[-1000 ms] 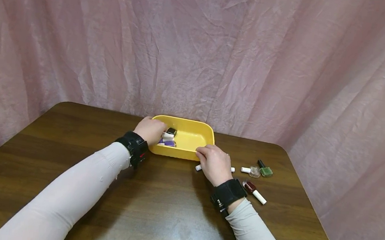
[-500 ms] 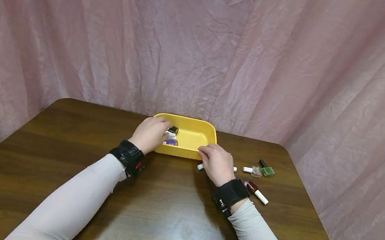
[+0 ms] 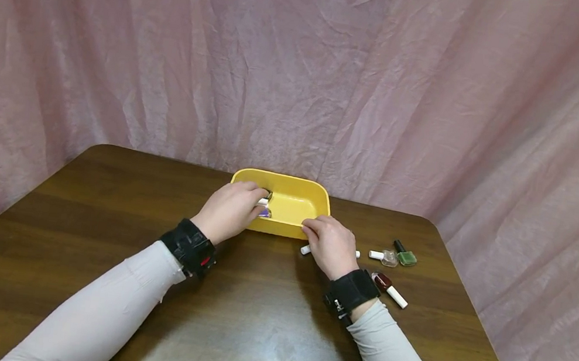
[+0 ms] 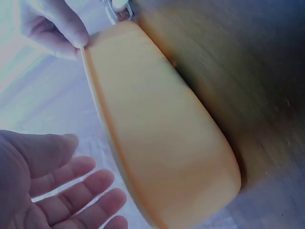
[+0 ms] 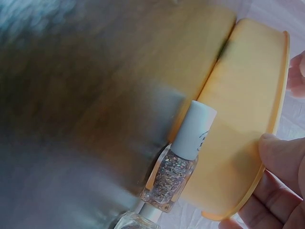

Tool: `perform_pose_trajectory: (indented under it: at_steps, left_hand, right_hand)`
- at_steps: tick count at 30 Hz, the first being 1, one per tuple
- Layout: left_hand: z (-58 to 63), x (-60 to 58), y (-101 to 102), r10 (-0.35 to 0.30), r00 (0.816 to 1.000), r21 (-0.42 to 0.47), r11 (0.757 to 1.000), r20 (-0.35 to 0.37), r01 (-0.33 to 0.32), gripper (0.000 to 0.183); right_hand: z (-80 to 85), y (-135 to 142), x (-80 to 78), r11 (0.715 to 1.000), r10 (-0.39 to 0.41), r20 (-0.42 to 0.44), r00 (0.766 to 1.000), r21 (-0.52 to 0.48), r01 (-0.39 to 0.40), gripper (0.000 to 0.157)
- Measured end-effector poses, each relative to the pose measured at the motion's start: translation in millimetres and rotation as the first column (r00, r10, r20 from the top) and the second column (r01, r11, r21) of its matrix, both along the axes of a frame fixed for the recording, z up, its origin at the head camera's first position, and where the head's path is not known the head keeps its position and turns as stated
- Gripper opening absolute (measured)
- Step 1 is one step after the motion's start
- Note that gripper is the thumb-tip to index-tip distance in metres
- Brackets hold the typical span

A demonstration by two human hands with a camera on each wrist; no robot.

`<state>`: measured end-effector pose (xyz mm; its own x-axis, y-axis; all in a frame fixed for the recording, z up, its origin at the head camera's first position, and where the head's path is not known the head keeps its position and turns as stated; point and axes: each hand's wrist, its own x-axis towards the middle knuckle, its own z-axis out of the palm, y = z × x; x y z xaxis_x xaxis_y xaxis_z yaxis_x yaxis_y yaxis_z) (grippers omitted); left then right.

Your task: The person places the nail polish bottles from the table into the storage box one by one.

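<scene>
So I've got the yellow tub [image 3: 292,204] sitting at the far middle of the worktop [image 3: 107,197], right up by the pink curtain [image 3: 301,70]. My left hand [image 3: 230,211] is over its left end, fingers relaxed and spread in the wrist view, not gripping anything; a couple of bottles [image 3: 264,204] lie in the tub just past my fingertips. My right hand [image 3: 330,245] pinches the tub's near right rim, thumb on the edge. A glitter bottle [image 5: 183,160] with a white cap lies on the worktop touching the tub's outer wall, under that hand. Off to the right: a clear bottle [image 3: 384,256], a green one [image 3: 405,255], and a dark red one [image 3: 386,286] nearer me.
</scene>
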<state>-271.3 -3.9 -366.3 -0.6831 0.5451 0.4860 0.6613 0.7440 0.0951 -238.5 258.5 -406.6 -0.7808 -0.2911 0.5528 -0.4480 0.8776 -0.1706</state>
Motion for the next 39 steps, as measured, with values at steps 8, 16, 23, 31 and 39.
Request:
perform_pose_trajectory:
  at_steps: [8,16,23,31,39]
  left_hand:
    - [-4.2,9.7,-3,-0.053,0.995,-0.021,0.998,-0.082,0.051,0.024]
    - [-10.1,10.0,-7,-0.018,0.997,-0.076,0.997,-0.073,0.012,0.027]
    - [-14.2,9.6,-10,0.005,0.997,-0.111,0.994,-0.075,-0.014,0.032]
    - [-17.0,11.1,-11,0.020,0.996,-0.106,0.994,-0.091,-0.029,0.027]
    - [-19.7,8.8,-11,0.025,0.994,-0.107,0.994,-0.106,-0.036,0.020]
  right_hand:
    - [3.2,0,-0.4,1.000,0.003,-0.002,1.000,0.003,-0.003,0.007]
    - [2.3,0,0.1,1.000,-0.001,-0.013,1.000,0.002,0.001,0.007]
    - [0.4,0,0.3,1.000,-0.001,0.000,1.000,-0.002,0.001,0.008]
    - [1.1,-1,1.9,1.000,0.000,-0.001,1.000,-0.002,0.000,0.008]
    - [-0.9,0,0.6,1.000,-0.003,-0.009,1.000,0.002,0.003,0.009]
